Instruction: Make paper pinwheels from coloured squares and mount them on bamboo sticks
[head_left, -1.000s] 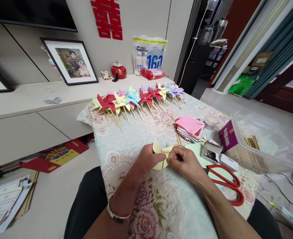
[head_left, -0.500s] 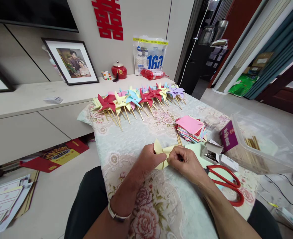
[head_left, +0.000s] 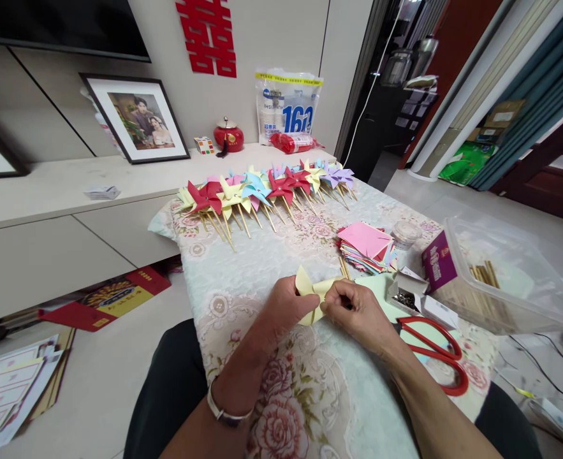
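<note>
Matt yellow paper [head_left: 310, 290], floral woven tablecloth [head_left: 243, 268], glossy red-handled scissors [head_left: 434, 357]

Bare forearms, no sleeves; silver bracelet [head_left: 224, 413] on left wrist; dark trousers [head_left: 166, 395] over lap.

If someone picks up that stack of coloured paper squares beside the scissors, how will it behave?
The stack of paper squares looks loose and fanned at its edges, so sheets would probably slide apart. It is thin paper, likely light and floppy. Lying flat on the tablecloth, it should not roll or tip.
</note>
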A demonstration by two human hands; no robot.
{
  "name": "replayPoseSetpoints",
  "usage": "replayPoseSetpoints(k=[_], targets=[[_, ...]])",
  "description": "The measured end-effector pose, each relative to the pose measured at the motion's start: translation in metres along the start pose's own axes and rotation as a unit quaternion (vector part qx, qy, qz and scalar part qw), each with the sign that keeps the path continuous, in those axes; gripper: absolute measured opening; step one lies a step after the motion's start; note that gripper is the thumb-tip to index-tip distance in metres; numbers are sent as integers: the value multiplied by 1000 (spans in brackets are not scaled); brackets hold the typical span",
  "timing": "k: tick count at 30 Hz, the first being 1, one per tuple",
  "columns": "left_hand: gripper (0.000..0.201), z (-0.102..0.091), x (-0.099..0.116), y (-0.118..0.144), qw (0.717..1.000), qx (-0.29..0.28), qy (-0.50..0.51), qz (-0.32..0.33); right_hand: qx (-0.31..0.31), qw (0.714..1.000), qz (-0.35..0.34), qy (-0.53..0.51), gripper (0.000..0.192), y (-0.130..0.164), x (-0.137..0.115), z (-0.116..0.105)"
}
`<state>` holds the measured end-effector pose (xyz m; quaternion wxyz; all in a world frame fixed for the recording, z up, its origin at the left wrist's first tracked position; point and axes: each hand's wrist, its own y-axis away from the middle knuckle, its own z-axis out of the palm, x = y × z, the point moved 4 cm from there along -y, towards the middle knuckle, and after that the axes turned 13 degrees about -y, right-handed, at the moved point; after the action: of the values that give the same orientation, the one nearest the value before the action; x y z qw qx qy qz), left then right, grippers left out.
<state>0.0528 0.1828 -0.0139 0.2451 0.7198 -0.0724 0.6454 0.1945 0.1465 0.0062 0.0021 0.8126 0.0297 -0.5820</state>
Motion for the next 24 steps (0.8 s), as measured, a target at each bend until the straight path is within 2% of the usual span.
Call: replayPoseSetpoints(k=[5,9,12,15,17,21,24], targets=[[13,-2,4,2,1000,-4,7,2,-4,999,-1,-35,23,0,-2,-3],[19,-4,1,2,999,-13,36,-9,68,991,-37,-112,29,0,-2,-19],[23,-6,-4,2,998,-39,47,3,126,976,-65,-166,26,1,1,-31],[23,-11,-5,3,998,-63,26,15,165,963,-95,-191,28,1,1,-38],[22,-15,-2,4,996,-85,-18,7,121,967,-94,-206,43,1,-1,-36],[12,-18,13,4,980,-129,-149,-6,-41,975,-69,-209,66,3,-6,-20],[13,-14,27,4,961,-131,-244,5,-99,977,-59,-180,75,7,-9,-10]])
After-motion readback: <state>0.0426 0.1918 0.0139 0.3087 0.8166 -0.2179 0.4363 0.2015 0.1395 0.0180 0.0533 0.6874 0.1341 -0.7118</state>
